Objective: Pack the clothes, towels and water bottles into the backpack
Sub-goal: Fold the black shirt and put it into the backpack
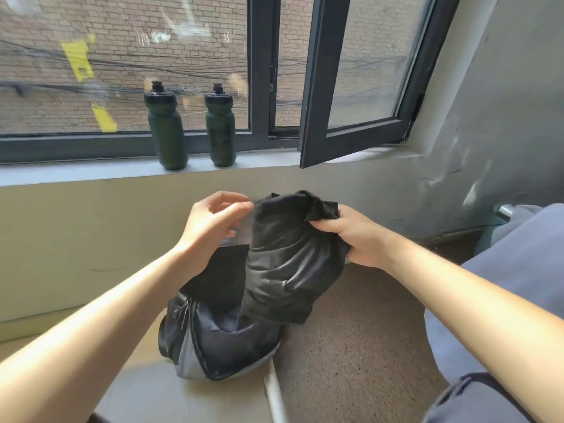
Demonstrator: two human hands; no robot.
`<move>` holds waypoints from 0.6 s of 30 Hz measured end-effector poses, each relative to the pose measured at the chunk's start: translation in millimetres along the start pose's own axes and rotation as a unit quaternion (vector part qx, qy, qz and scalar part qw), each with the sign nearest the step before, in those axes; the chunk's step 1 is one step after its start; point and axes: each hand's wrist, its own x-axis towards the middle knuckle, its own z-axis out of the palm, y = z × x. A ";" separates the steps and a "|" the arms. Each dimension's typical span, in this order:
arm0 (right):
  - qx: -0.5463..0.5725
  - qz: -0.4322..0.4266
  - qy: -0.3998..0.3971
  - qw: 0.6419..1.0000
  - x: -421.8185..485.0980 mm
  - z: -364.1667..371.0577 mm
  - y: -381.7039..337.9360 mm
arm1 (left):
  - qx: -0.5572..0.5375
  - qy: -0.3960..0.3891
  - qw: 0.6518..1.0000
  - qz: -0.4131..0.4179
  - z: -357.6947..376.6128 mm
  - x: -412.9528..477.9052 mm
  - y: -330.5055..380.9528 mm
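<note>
A black backpack [219, 340] lies nearest, unzipped, below both sets of fingers. A black cloth [283, 264] is held up above it, and its lower end reaches the backpack's opening. The cloth's bunched top corner is gripped in the curled fingers [331, 225] of the right hand [357, 236]. The left hand [210, 221] is raised just left of the cloth with its fingers [235, 209] loosely curled and gripping nothing. Whether their tips touch the cloth's edge cannot be told because of blur. Well beyond the left fingers, two green bottles [166, 129] are stood upright side by side on the sill [91, 172], against the window [351, 87].
</note>
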 end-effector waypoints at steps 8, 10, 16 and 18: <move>0.114 -0.019 0.001 0.993 -4.7 -6.6 -7.5 | 0.000 -0.278 0.953 -0.124 32.1 -22.4 -22.2; 0.119 -0.026 0.017 0.992 -4.5 -10.2 -7.1 | -0.004 -0.250 0.956 -0.155 37.6 -23.5 -18.0; 0.056 -0.077 0.026 0.995 -4.2 -16.8 -7.8 | -0.049 -0.146 0.958 -0.241 39.5 -19.8 -13.8; -0.015 -0.127 0.010 0.992 -8.0 -11.3 -10.3 | -0.061 -0.123 0.957 -0.254 38.6 -17.6 -13.6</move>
